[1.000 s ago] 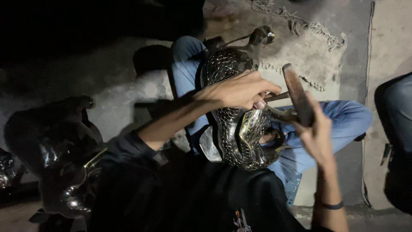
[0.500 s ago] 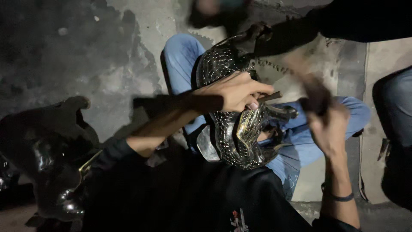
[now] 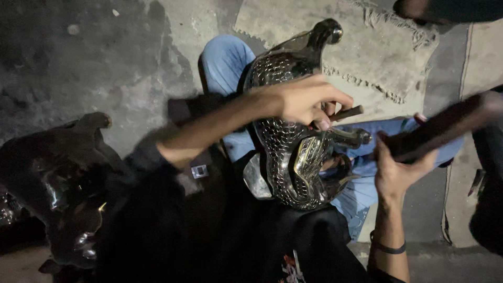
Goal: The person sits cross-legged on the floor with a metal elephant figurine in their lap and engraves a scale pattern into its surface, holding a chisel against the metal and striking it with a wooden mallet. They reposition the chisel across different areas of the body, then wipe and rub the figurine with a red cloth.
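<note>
The embossed metal vessel, a shiny piece covered in a scale-like hammered pattern with a curled spout at its far end, lies across the person's lap in the middle of the scene, resting on legs in blue jeans. Under everything is a rough, stained concrete floor, dim and grey, with a frayed woven mat spread on it at the far right. At the near left, on the floor, sits a second dark, glossy metal vessel, well apart from the one being worked.

The left hand reaches over the upper side of the embossed vessel, its fingers clenched around a short rod-like punch whose tip points toward the metal surface. The right hand is to the right of the vessel, raised clear of it, gripping the handle of a dark hammer that is blurred with motion. A dark band circles the right wrist. A black sleeve covers the left arm up to the forearm.

At the far right corner a part of another person shows in dark clothing, too cropped to tell more.
</note>
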